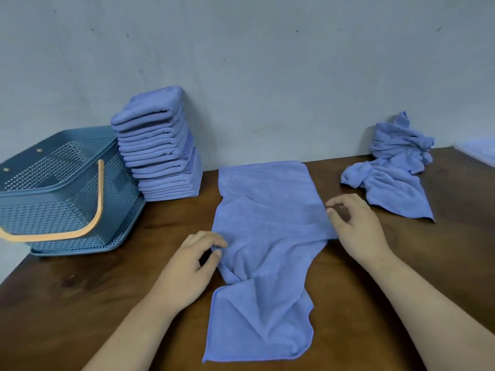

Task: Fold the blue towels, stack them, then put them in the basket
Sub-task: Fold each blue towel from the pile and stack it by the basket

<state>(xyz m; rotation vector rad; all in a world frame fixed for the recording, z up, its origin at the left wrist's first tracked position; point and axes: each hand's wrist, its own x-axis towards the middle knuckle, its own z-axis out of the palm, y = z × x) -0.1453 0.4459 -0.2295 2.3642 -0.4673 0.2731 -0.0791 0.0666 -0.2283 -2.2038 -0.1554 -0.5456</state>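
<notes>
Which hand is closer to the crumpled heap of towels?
Right. The right hand lies left of the heap, at the edge of the flat towel; the left hand is across that towel, farther away.

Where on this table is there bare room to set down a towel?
Bare wood lies between the basket and the left hand, and right of the right hand. Crowded at the back: folded stack, spread towel, crumpled towels.

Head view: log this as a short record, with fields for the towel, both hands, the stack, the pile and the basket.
towel: spread lengthwise on table, wrinkled at near end
left hand: pinches towel's left edge
right hand: at towel's right edge, grip unclear
stack: folded towels, right of basket
pile: unfolded towels, far right
basket: far left, no towels seen inside
</notes>
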